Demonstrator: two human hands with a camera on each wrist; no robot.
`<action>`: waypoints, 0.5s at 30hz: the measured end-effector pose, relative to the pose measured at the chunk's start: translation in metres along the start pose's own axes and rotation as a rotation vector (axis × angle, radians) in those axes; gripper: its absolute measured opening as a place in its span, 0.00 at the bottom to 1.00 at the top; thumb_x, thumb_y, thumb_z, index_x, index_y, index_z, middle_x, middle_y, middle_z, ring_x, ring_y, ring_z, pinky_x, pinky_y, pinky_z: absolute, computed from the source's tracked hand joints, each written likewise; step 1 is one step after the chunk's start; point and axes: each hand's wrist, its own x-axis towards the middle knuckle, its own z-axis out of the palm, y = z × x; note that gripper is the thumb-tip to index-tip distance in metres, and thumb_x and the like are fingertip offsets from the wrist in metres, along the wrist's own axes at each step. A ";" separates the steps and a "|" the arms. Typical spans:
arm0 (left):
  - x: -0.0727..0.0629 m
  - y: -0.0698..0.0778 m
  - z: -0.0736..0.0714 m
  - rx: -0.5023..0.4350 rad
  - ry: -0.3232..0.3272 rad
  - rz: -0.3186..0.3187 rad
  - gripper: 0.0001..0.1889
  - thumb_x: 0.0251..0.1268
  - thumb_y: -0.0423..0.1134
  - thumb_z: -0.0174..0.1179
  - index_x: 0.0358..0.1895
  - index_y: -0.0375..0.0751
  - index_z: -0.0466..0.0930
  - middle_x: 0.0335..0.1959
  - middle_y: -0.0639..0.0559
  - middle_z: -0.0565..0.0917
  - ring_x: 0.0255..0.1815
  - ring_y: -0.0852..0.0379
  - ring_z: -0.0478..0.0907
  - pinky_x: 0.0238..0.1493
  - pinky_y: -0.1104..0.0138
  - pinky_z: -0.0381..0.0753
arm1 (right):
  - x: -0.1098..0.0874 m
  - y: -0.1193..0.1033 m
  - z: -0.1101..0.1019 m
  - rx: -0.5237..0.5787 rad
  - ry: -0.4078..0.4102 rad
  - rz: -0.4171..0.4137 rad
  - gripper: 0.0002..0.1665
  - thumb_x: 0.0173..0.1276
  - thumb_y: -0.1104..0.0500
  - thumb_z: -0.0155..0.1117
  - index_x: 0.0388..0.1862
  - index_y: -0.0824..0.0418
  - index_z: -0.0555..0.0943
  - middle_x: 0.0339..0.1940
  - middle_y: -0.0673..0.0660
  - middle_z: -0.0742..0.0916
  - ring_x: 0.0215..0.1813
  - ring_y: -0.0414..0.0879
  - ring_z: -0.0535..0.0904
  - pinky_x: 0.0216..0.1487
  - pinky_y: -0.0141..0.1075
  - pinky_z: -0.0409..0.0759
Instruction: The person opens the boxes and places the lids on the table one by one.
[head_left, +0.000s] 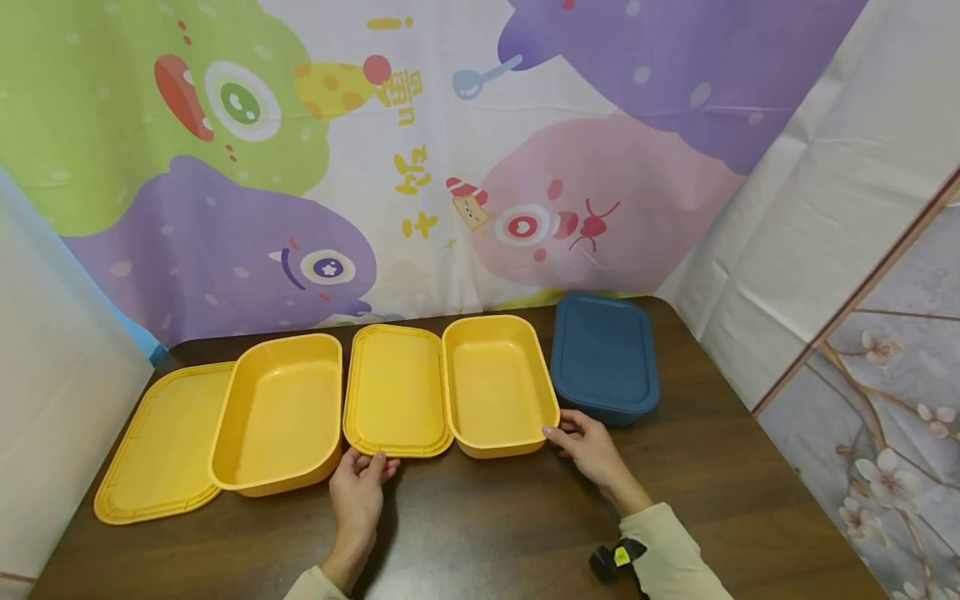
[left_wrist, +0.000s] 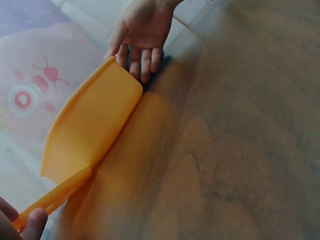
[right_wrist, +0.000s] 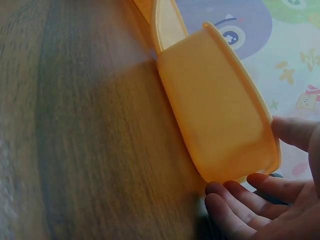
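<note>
My left hand pinches the near edge of a small yellow lid, thumb on top. In the left wrist view the lid leans up against the side of a small yellow food container. That container stands open-topped just right of the lid in the head view. At its near right corner is my right hand, holding it with the thumb on the rim and the fingers along the outer wall.
To the left stands a larger yellow container, overlapping a larger yellow lid. A blue lidded container sits at the back right. A printed cloth hangs behind the dark wooden table.
</note>
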 end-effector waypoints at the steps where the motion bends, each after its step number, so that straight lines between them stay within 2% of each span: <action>1: 0.000 -0.001 0.000 -0.004 -0.006 -0.014 0.14 0.70 0.25 0.51 0.53 0.18 0.69 0.28 0.50 0.80 0.24 0.71 0.81 0.31 0.78 0.81 | 0.000 0.001 0.000 0.001 0.005 -0.001 0.29 0.67 0.54 0.66 0.63 0.66 0.75 0.52 0.64 0.84 0.47 0.49 0.83 0.46 0.42 0.84; 7: 0.001 -0.002 -0.004 -0.005 -0.040 -0.098 0.15 0.71 0.27 0.51 0.55 0.18 0.67 0.27 0.51 0.81 0.25 0.70 0.82 0.32 0.77 0.82 | 0.002 0.003 -0.001 0.003 0.032 0.005 0.27 0.67 0.55 0.65 0.61 0.67 0.76 0.49 0.64 0.85 0.45 0.49 0.84 0.45 0.41 0.84; 15: 0.007 0.001 -0.011 0.018 -0.094 -0.154 0.13 0.72 0.29 0.51 0.52 0.19 0.69 0.25 0.52 0.82 0.26 0.67 0.83 0.33 0.75 0.83 | 0.001 0.003 -0.002 0.002 0.028 0.007 0.27 0.68 0.52 0.65 0.60 0.67 0.76 0.49 0.64 0.85 0.46 0.50 0.85 0.45 0.42 0.84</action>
